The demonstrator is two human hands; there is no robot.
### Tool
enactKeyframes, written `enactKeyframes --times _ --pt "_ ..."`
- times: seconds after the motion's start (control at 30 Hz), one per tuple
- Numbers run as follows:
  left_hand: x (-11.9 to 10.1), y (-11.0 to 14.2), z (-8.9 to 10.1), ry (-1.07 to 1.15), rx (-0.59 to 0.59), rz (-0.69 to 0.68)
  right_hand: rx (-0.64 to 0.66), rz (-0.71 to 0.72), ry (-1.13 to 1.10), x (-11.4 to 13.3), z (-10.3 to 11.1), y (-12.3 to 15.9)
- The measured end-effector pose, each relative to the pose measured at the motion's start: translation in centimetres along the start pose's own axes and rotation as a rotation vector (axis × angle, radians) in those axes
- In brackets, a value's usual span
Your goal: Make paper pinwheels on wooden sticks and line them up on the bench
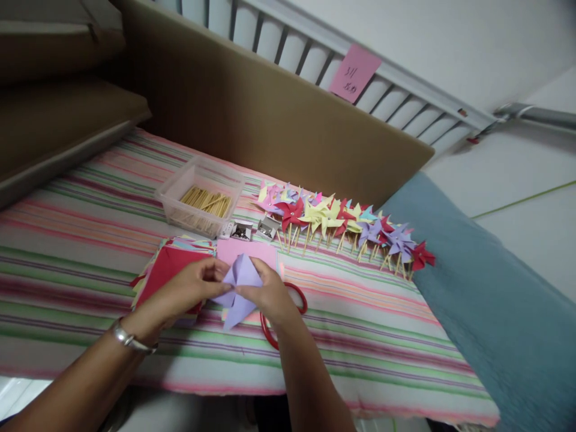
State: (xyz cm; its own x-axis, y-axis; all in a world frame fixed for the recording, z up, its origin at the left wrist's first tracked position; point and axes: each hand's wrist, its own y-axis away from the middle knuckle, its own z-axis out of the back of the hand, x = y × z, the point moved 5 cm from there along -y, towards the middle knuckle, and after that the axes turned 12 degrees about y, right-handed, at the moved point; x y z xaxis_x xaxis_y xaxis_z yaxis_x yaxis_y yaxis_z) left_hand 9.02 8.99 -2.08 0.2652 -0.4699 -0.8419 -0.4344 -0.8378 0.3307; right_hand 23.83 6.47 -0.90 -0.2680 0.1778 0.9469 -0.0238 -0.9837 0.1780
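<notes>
**Centrally placed: a folded lilac paper shape point(245, 273) held between two bare hands**

Nearest the viewer, a cloth with pink, green and maroon stripes point(382, 354) covers the work surface. The left hand point(198, 282), its wrist ringed by a silver-coloured metal band point(128, 337), pinches the left side of the lilac shape between thumb and fingertips, a small gap showing behind the pinch. The right hand point(270, 291) has its thumb pressed near the middle of the shape and its fingers closed behind the right side. The shape is held up over the cloth, in front of a pink paper sheet point(252, 249).

Just beneath the right hand lie red scissor-like loop handles point(269, 333), partly hidden. Left of the shape rests a stack of coloured square papers, red uppermost point(164, 273). Beyond stand two small open boxes point(267, 227) and a clear plastic tub point(168, 210) of thin wooden sticks point(204, 202). To their right, finished multicoloured paper pinwheels point(330, 213) lie in a row. Farthest, a brown cardboard panel point(270, 126) fronts a white slatted rail point(310, 67) bearing a handwritten pink note point(355, 72).
</notes>
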Motion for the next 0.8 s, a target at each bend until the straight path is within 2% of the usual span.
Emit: enactKeyframes --times 0.07,0.23,0.4,0.53,0.67,0.73,0.8 --pt "-0.2 0.2 0.3 0.137 -0.06 -0.038 -0.086 -0.021 -0.105 0.0 0.3 -0.3" --pt "1.0 0.5 -0.8 0.343 0.0 -0.015 -0.291 0.015 -0.294 -0.2 -0.6 -0.1" --pt "2.0 0.2 -0.7 0.407 -0.147 0.01 -0.3 0.008 -0.37 -0.6 -2.6 0.1" --pt "1.6 0.3 -0.3 0.399 -0.229 0.0 -0.273 -0.009 -0.392 -0.9 -3.2 -0.1" --pt "0.7 0.1 1.0 0.335 -0.242 -0.03 -0.236 0.031 -0.258 -0.9 -2.8 -0.1" --pt "0.1 0.0 2.1 0.306 -0.254 -0.034 -0.32 0.096 -0.068 -0.5 -2.0 0.2" --pt "-0.4 0.0 3.1 0.295 -0.267 -0.045 -0.426 0.247 0.162 0.6 -1.5 1.0"
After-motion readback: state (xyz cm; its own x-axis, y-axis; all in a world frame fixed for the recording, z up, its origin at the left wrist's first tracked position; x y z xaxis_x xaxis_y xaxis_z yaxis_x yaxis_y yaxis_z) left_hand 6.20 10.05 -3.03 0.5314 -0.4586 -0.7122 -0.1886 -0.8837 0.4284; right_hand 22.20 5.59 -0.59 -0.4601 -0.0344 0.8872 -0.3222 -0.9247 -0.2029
